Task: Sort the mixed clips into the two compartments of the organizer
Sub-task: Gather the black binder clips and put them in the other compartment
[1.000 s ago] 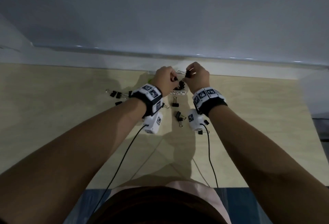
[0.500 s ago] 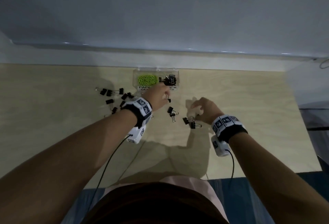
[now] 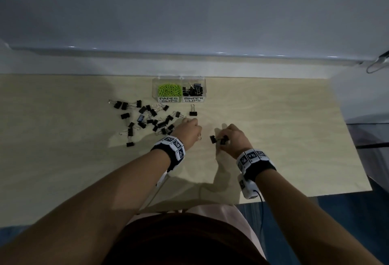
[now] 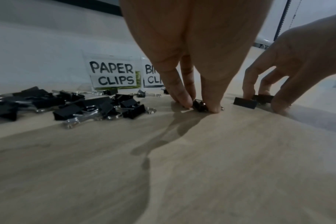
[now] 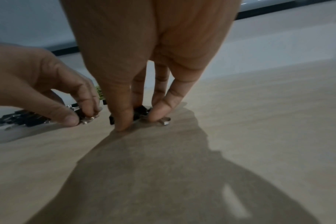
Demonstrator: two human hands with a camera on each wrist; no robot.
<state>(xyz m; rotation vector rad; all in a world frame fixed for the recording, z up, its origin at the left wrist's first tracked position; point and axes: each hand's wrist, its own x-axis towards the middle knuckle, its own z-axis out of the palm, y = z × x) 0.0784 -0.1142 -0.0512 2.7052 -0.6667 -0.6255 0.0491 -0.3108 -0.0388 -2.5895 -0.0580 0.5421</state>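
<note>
The clear organizer (image 3: 154,93) stands at the table's far edge, with green paper clips (image 3: 169,89) in its left compartment and black binder clips (image 3: 193,90) in its right. My left hand (image 4: 200,106) pinches a small black binder clip (image 4: 199,104) lying on the table, thumb and fingertips on either side. A little to the right, my right hand (image 5: 138,119) pinches another binder clip (image 5: 140,111) against the table. A third clip (image 4: 244,103) lies just left of the right hand's fingers. In the head view both hands (image 3: 189,127) (image 3: 225,136) are fingers-down in front of the organizer.
A loose pile of black binder clips (image 3: 147,119) spreads over the table left of my left hand. A single binder clip (image 3: 193,112) lies just in front of the organizer's right compartment. The wooden table (image 3: 284,128) ends at a white ledge behind the organizer.
Both hands have pulled back from the organizer and come down to the table. Each now pinches a binder clip lying there, the right hand having moved further right.
</note>
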